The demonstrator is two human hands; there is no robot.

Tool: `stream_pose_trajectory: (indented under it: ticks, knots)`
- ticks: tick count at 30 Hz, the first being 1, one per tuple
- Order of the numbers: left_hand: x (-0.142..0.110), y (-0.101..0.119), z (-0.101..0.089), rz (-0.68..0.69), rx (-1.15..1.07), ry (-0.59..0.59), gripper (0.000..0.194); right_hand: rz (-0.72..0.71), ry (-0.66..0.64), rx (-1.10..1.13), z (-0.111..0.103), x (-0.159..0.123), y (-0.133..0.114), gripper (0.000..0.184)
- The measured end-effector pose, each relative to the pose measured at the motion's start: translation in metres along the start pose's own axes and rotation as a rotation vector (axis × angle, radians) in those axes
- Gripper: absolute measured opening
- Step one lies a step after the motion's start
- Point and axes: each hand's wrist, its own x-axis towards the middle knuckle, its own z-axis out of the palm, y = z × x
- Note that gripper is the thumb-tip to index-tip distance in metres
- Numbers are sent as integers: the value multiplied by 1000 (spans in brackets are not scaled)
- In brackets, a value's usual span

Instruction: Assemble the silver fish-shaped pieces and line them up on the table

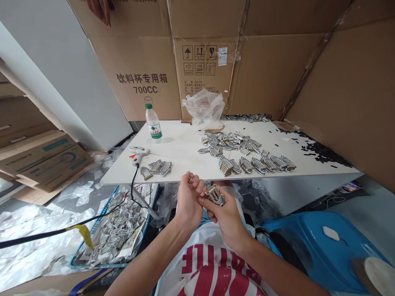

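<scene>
My right hand (226, 209) is closed around a small stack of silver and gold U-shaped metal pieces (215, 195), just in front of the table's edge. Beside it, my left hand (191, 201) is curled with its fingers folded toward the palm, close to the stack. What the left fingers hold, if anything, is hidden. On the white table (182, 154), a large heap of similar pieces (230, 142) lies beyond my hands, with overlapping rows (259, 164) nearer the edge. A smaller pile (156, 167) is at the left.
A white glue gun (140, 155) with a black cord and a water bottle (153, 123) stand on the table's left. Small black pieces (322, 152) are scattered right, before cardboard walls (265, 74). A blue crate (117, 230) of metal pieces sits lower left, a blue stool (321, 242) right.
</scene>
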Motion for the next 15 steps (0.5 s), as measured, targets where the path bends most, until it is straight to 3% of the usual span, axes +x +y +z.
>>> stream_pose_trajectory:
  ticks: [5, 8, 12, 15]
  knots:
    - [9, 1, -3, 9, 84, 24, 35, 39, -52, 106, -2, 0, -8, 52]
    - [18, 11, -6, 106, 349, -24, 35, -1, -59, 90, -9, 1, -16, 47]
    - [19, 33, -4, 169, 868, -305, 29, -125, -4, 54, -18, 5, -26, 43]
    - [12, 41, 0, 150, 980, -462, 23, -184, 32, 52, -21, 8, -31, 44]
